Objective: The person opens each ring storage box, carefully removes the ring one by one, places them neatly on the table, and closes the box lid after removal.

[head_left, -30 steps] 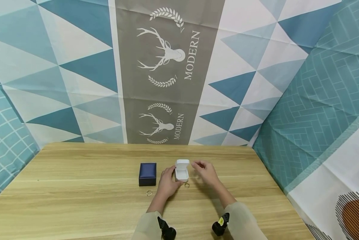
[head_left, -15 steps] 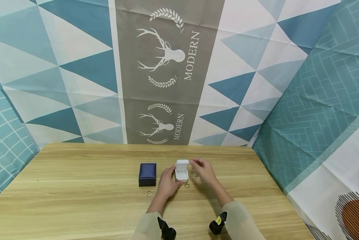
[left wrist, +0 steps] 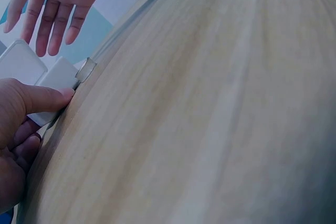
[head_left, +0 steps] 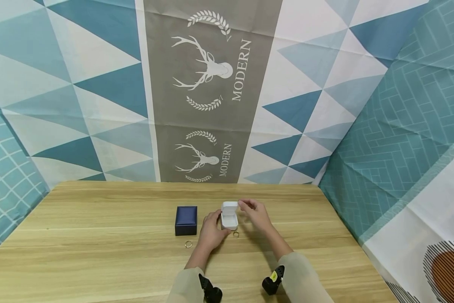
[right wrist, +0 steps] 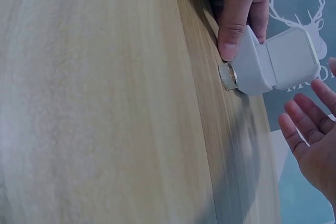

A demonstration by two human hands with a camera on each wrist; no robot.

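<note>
A small white ring box (head_left: 229,221) stands on the wooden table with its hinged lid raised. My left hand (head_left: 211,233) grips its base from the left, thumb along the front edge as seen in the left wrist view. On the other side, my right hand (head_left: 258,215) is at the raised lid (right wrist: 294,59), its fingertips close to the lid's edge. In the right wrist view those fingers (right wrist: 310,121) are spread and loosely bent. A gold-coloured ring (right wrist: 228,76) stands on edge right in front of the box, near the left thumb.
Left of the hands sits a closed dark blue box (head_left: 186,221). A second ring (head_left: 188,244) lies on the table (head_left: 98,252) in front of it. Patterned cloth (head_left: 200,84) hangs behind the table and along both sides.
My right hand has moved slightly left, bringing its fingertips from beside the lid up to the lid's edge. The left hand, box and rings stay where they were.
</note>
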